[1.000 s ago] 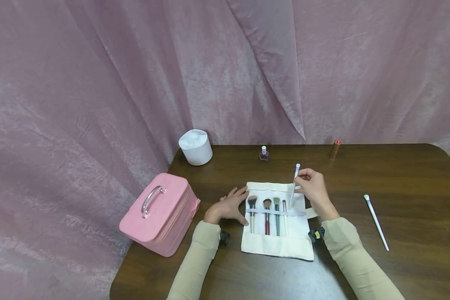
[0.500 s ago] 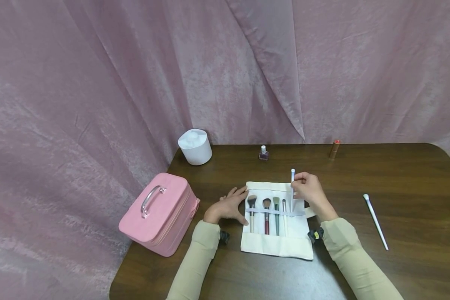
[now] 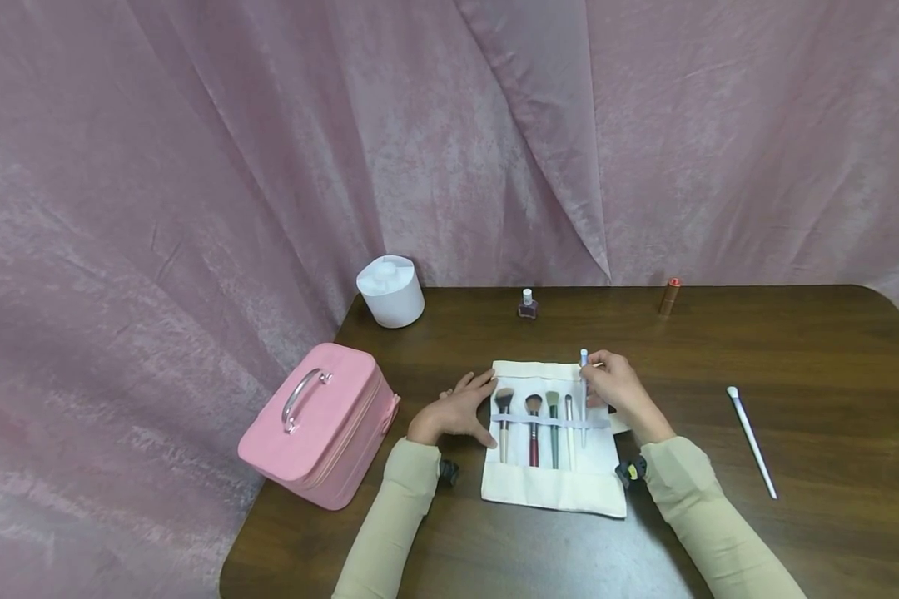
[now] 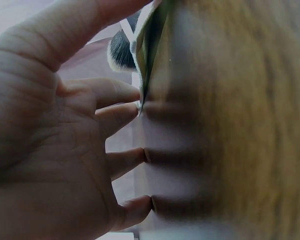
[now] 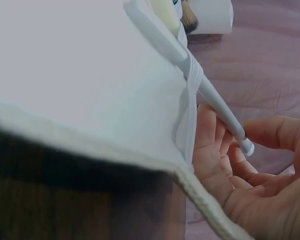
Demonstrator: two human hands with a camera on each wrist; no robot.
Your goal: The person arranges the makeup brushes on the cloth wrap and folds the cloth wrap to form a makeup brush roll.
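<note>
An off-white fabric brush roll [image 3: 554,495] lies unfolded on the table, with several makeup brushes [image 3: 533,408] side by side under its elastic band [image 3: 498,418]. My right hand [image 3: 620,388] pinches a slim white makeup brush [image 3: 583,359] near its top end, at the roll's right side. In the right wrist view, that brush's white handle [image 5: 220,105] runs through a loop of the band [image 5: 194,75]. My left hand [image 3: 460,413] is spread at the roll's left edge, thumb and fingertips touching it. The left wrist view shows a dark brush head [image 4: 122,50] beyond the fabric edge.
Another white brush [image 3: 752,441] lies on the table to the right. A pink case [image 3: 318,424] with a metal handle stands at the left. Along the back are a white tissue roll [image 3: 392,295], a nail polish bottle [image 3: 528,306] and a brown lipstick tube [image 3: 669,298].
The white brush in my right hand has become more upright and slid down toward me, its handle now passing under the band. My left hand has stayed in place.
</note>
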